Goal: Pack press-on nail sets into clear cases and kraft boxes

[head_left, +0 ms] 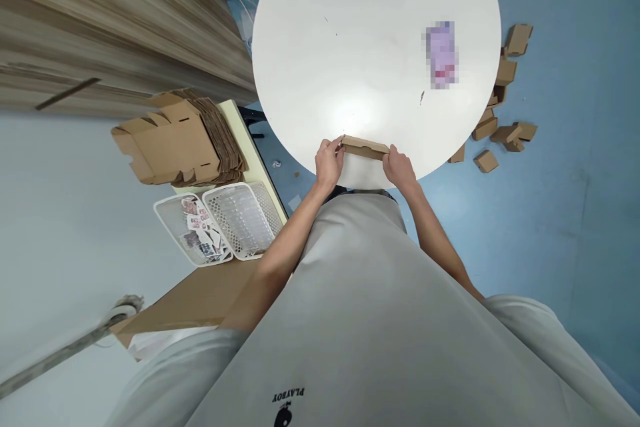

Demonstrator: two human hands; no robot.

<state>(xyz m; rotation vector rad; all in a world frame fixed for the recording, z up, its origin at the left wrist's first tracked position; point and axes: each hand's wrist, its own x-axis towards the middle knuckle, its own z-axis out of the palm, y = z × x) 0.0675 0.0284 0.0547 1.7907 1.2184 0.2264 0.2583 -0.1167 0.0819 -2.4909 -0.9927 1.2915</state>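
A small brown cardboard box is held between my two hands over the near edge of the round white table. Its long side with a small notch faces me. My left hand pinches the box's left end between thumb and fingers. At the opposite end, my right hand grips the corner with curled fingers. The inside of the box is hidden from me.
Flat cardboard blanks are stacked on a side table at left. Near them stand a white basket of printed cards and a second basket with clear plastic. Several folded boxes lie on the blue floor at right. A blurred purple item rests on the round table.
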